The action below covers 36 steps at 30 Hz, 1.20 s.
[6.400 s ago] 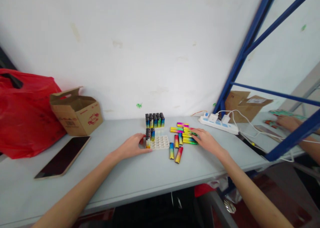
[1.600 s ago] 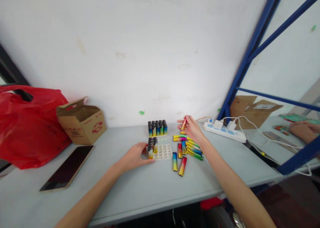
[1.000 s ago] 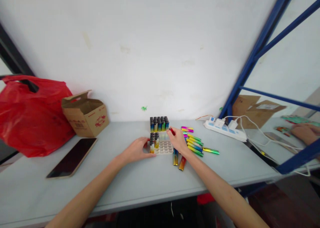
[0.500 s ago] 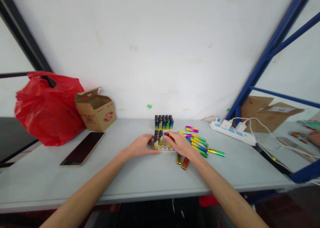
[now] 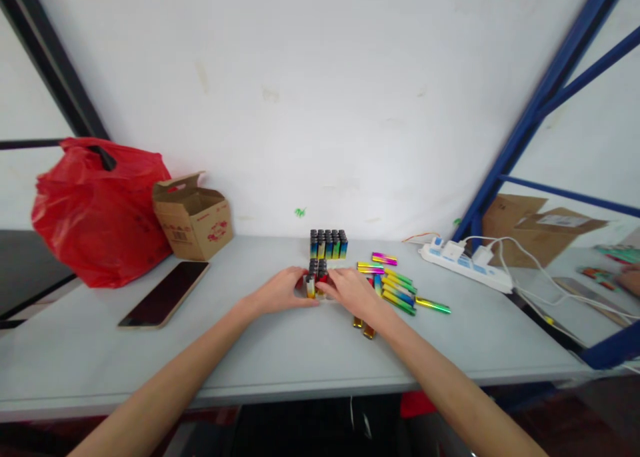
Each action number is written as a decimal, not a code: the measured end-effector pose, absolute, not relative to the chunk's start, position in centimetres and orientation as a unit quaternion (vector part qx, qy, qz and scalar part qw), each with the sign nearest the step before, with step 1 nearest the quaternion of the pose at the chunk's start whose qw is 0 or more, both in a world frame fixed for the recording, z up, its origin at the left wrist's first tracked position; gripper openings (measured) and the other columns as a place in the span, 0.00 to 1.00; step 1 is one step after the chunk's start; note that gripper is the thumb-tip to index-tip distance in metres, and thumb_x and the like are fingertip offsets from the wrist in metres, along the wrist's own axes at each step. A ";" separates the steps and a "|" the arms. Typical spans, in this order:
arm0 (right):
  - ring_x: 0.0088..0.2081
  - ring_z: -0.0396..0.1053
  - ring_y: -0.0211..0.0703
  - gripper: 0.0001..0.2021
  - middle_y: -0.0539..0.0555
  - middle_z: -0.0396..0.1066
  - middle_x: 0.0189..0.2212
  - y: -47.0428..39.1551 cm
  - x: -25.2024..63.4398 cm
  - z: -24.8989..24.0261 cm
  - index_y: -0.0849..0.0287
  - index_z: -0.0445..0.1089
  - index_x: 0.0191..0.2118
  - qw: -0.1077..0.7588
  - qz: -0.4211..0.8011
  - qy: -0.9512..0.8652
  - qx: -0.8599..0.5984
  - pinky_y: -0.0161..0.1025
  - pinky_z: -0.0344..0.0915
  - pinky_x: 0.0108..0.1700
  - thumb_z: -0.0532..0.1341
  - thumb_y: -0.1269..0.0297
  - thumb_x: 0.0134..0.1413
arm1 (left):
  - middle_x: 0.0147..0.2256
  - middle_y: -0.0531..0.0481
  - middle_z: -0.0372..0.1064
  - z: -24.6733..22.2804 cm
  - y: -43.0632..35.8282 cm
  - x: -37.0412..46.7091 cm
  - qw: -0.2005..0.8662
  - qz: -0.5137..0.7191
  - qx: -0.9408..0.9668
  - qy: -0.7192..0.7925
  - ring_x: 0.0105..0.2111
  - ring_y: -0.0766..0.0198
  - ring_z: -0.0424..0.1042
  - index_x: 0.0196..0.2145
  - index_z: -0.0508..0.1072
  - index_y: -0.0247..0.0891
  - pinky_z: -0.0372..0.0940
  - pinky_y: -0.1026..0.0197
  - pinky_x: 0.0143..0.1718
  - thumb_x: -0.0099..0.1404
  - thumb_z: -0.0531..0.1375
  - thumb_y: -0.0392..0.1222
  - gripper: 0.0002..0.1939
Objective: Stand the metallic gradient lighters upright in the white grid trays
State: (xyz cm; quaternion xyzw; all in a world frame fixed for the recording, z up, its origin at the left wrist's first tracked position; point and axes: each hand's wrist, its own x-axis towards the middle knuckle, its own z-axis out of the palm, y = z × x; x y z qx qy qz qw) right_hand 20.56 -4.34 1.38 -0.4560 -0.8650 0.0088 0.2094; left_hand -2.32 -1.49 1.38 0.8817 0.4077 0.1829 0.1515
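Lighters with black tops [image 5: 315, 267] stand upright in a pale tray with round holes [image 5: 330, 299], mostly covered by my hands. My left hand [image 5: 283, 290] is curled round the tray's left front corner, thumb along the front and fingers at the left side. My right hand [image 5: 353, 290] is over the tray, its fingertips closed on a red lighter [image 5: 323, 277] at the right of the standing ones; its lower end is hidden. Behind the tray stands a full block of black-topped lighters [image 5: 329, 245]. Loose shiny lighters [image 5: 399, 290] in yellow, green, blue and purple lie to the right.
At the left are a red plastic bag [image 5: 103, 210], an opened cardboard box [image 5: 195, 220] and a dark-screened phone [image 5: 165, 295]. A white power strip [image 5: 465, 268] with plugs and cables lies at the right, near a blue metal frame [image 5: 520, 137]. A white wall stands behind.
My right hand has moved a little left over the tray, bringing the red lighter up to the standing ones. My left hand has stayed at the tray's corner.
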 end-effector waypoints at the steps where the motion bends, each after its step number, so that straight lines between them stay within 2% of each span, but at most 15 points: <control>1: 0.36 0.74 0.48 0.19 0.59 0.78 0.35 -4.4 20.7 1.5 0.60 0.73 0.37 0.204 0.014 -0.868 -0.452 0.39 0.62 0.38 0.58 0.50 0.72 | 0.37 0.46 0.75 1.4 -1.5 -2.3 0.152 0.186 0.881 0.408 0.34 0.55 0.72 0.42 0.75 0.36 0.65 0.57 0.36 0.57 0.67 0.68 0.31; 4: 0.33 0.71 0.43 0.21 0.53 0.75 0.31 -4.2 22.1 2.2 0.58 0.71 0.33 0.231 0.054 -0.872 -0.429 0.37 0.60 0.36 0.56 0.49 0.74 | 0.38 0.45 0.76 1.5 -1.5 -2.4 0.156 0.188 0.876 0.416 0.36 0.53 0.73 0.43 0.75 0.36 0.66 0.56 0.38 0.57 0.67 0.68 0.32; 8: 0.33 0.70 0.42 0.19 0.52 0.74 0.30 -2.5 26.5 2.9 0.58 0.71 0.36 0.300 0.038 -0.823 -0.481 0.38 0.61 0.39 0.50 0.56 0.77 | 0.41 0.45 0.77 1.7 -1.5 -2.4 0.171 0.174 0.876 0.416 0.37 0.52 0.74 0.46 0.75 0.37 0.67 0.55 0.40 0.57 0.67 0.67 0.32; 12: 0.41 0.74 0.46 0.08 0.58 0.78 0.38 0.8 32.5 2.7 0.61 0.75 0.41 0.280 0.001 -0.803 -0.527 0.41 0.66 0.47 0.58 0.67 0.70 | 0.40 0.44 0.77 1.7 -1.5 -2.3 0.165 0.175 0.873 0.424 0.37 0.52 0.74 0.43 0.76 0.36 0.67 0.55 0.39 0.56 0.66 0.69 0.33; 14: 0.46 0.75 0.49 0.08 0.61 0.79 0.43 2.4 35.1 2.1 0.62 0.76 0.45 0.282 -0.022 -0.778 -0.561 0.44 0.67 0.54 0.59 0.71 0.66 | 0.40 0.45 0.77 1.8 -1.5 -2.3 0.167 0.175 0.872 0.425 0.37 0.52 0.74 0.43 0.76 0.36 0.67 0.55 0.39 0.55 0.66 0.70 0.33; 18: 0.51 0.76 0.52 0.12 0.63 0.79 0.49 4.0 37.6 0.1 0.60 0.79 0.49 0.242 -0.022 -0.769 -0.592 0.47 0.67 0.58 0.60 0.69 0.65 | 0.41 0.44 0.77 1.9 -1.6 -2.3 0.170 0.175 0.868 0.431 0.38 0.51 0.75 0.43 0.76 0.37 0.67 0.55 0.40 0.54 0.67 0.69 0.32; 21: 0.50 0.77 0.52 0.12 0.62 0.81 0.47 4.1 37.6 -1.1 0.59 0.80 0.50 0.228 -0.008 -0.776 -0.588 0.46 0.68 0.57 0.59 0.66 0.67 | 0.40 0.44 0.77 1.8 -1.6 -2.3 0.168 0.170 0.868 0.434 0.37 0.51 0.75 0.42 0.76 0.37 0.67 0.55 0.39 0.55 0.66 0.70 0.32; 24: 0.46 0.77 0.52 0.14 0.62 0.81 0.45 3.9 37.4 -1.4 0.61 0.79 0.52 0.231 -0.002 -0.769 -0.597 0.45 0.68 0.55 0.62 0.66 0.65 | 0.39 0.44 0.76 1.6 -1.4 -2.4 0.164 0.164 0.869 0.436 0.37 0.52 0.74 0.41 0.75 0.37 0.66 0.55 0.39 0.55 0.66 0.70 0.32; 28: 0.42 0.74 0.50 0.11 0.60 0.79 0.38 3.7 37.5 -1.1 0.60 0.80 0.42 0.214 0.011 -0.790 -0.574 0.43 0.68 0.50 0.59 0.66 0.66 | 0.40 0.44 0.76 1.4 -1.3 -2.4 0.167 0.167 0.868 0.437 0.37 0.51 0.74 0.42 0.76 0.37 0.66 0.56 0.39 0.54 0.66 0.70 0.33; 30: 0.43 0.73 0.50 0.11 0.61 0.78 0.38 3.5 37.4 -1.0 0.59 0.78 0.38 0.245 0.016 -0.788 -0.564 0.43 0.67 0.50 0.57 0.66 0.66 | 0.41 0.44 0.77 1.4 -1.3 -2.4 0.168 0.160 0.868 0.439 0.38 0.51 0.75 0.43 0.76 0.37 0.66 0.56 0.40 0.55 0.66 0.71 0.34; 33: 0.40 0.72 0.48 0.09 0.59 0.76 0.37 3.0 36.8 -0.4 0.58 0.74 0.42 0.368 0.066 -0.731 -0.571 0.44 0.68 0.47 0.58 0.63 0.64 | 0.42 0.43 0.77 1.4 -1.3 -2.4 0.168 0.154 0.869 0.440 0.39 0.50 0.75 0.45 0.75 0.37 0.67 0.55 0.40 0.55 0.65 0.72 0.35; 36: 0.28 0.67 0.41 0.10 0.52 0.74 0.32 2.4 35.4 0.8 0.55 0.68 0.44 0.496 0.255 -0.639 -0.530 0.39 0.64 0.33 0.59 0.55 0.61 | 0.41 0.44 0.77 1.3 -1.2 -2.4 0.170 0.163 0.868 0.438 0.39 0.50 0.75 0.45 0.76 0.37 0.67 0.55 0.41 0.54 0.65 0.73 0.36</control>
